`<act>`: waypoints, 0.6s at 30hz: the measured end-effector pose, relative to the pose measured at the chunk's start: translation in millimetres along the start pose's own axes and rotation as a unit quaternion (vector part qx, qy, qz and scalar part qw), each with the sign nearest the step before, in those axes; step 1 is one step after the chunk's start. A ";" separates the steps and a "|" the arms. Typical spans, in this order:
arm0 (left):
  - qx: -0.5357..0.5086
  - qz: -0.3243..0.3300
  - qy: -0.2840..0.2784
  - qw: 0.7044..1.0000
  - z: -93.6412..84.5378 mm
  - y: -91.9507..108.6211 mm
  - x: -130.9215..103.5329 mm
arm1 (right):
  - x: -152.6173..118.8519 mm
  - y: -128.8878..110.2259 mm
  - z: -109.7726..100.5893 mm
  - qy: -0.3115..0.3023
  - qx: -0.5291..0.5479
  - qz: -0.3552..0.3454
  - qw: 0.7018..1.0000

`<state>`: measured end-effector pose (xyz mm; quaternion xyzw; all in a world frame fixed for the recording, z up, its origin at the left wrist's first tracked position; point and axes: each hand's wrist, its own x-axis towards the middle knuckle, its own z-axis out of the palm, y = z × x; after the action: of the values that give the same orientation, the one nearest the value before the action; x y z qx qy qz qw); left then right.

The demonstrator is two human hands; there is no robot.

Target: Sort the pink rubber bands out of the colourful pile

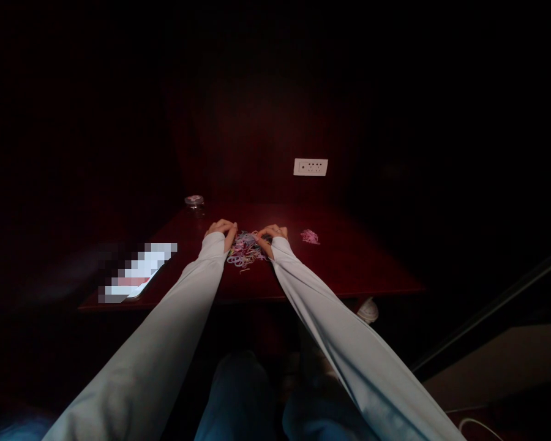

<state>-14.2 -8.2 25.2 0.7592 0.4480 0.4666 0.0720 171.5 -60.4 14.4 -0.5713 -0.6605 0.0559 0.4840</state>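
Observation:
A tangled heap of small colourful elastic bands, mostly purple, pink and white, lies on the dark red table. My left hand rests at the heap's left edge, its thumb and fingers drawn together. From the right side, my right hand reaches over the heap with its fingers bent and the tips pinched among the bands. Whatever either hand holds is too small to make out. Off to the right of my right hand sits a smaller separate pile of pink bands.
A clear jar with a lid stands at the table's back left. Near the left edge lies a phone with a lit, pixelated screen. A white wall socket is on the dark red panel behind. The surroundings are very dark.

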 end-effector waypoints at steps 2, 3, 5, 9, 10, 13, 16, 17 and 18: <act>0.016 0.029 -0.040 0.999 2.0 -0.3 -0.7 | -0.1 1.7 0.9 0.010 0.019 0.014 1.000; 0.024 0.045 -0.058 0.997 3.0 -0.1 -1.5 | -0.2 2.4 1.3 0.013 0.027 0.018 0.999; 0.038 0.063 -0.086 0.994 5.0 0.5 -3.9 | 0.2 3.5 1.9 0.012 0.037 0.025 0.999; 0.051 0.080 -0.107 0.990 8.8 1.4 -9.2 | 1.5 3.6 2.3 0.008 0.055 0.037 0.998; 0.052 0.087 -0.112 0.989 9.5 1.1 -9.7 | 1.6 3.1 2.3 0.004 0.059 0.038 0.998; 0.052 0.089 -0.118 0.988 10.0 -1.4 -8.1 | 1.5 1.1 2.0 -0.006 0.066 0.038 0.997; 0.046 0.080 -0.123 0.988 8.3 -5.0 -3.8 | 1.4 0.0 1.1 -0.010 0.065 0.043 0.997; 0.045 0.079 -0.122 0.988 7.4 -5.9 -2.6 | 1.5 0.1 0.8 -0.009 0.062 0.045 0.997; 0.044 0.079 -0.119 0.989 6.5 -6.5 -1.7 | 1.6 0.4 0.5 -0.006 0.058 0.050 0.997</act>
<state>-13.3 -3.6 17.1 0.8449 0.3949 0.3567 0.0545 171.7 -58.8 14.7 -0.5744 -0.6296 0.1215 0.5088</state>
